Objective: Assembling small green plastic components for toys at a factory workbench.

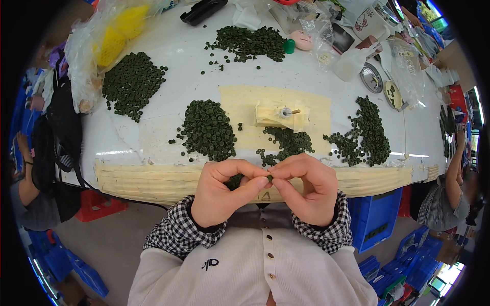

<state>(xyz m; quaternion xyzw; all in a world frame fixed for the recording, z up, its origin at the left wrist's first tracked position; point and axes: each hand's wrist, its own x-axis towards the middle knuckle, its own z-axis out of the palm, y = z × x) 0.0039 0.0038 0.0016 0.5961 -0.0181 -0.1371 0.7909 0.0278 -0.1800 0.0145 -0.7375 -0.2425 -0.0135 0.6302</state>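
With fingers (262,183) of left hand (219,191) and right hand (309,186) pressed tip to tip, grasps a small green piece (269,178) between them, on the near side of the taped block (269,119), above the edge of the table (178,66). Looks like a step of working one piece by touch; cannot tell whether pulling, trimming or turning. Likely calls next for a light, even pinch from both sides, so as not to flick so slight a piece away. Also shows dark green through the gap in the left hand; cannot tell whether cupped or lying beneath.

Directly before the taped block, see a small heap (288,144) of like pieces; just left of it, a big mound (206,130); to its right, a long pile (375,132).

Among containers, well right of the taped block and a little beyond, find a shallow round dish (389,85) with some green pieces inside. Farther beyond, on that side, see a white mug (368,28); cannot make out contents. Far left of the taped block, see a clear bag (81,66) with yellow netting (120,36) in it.
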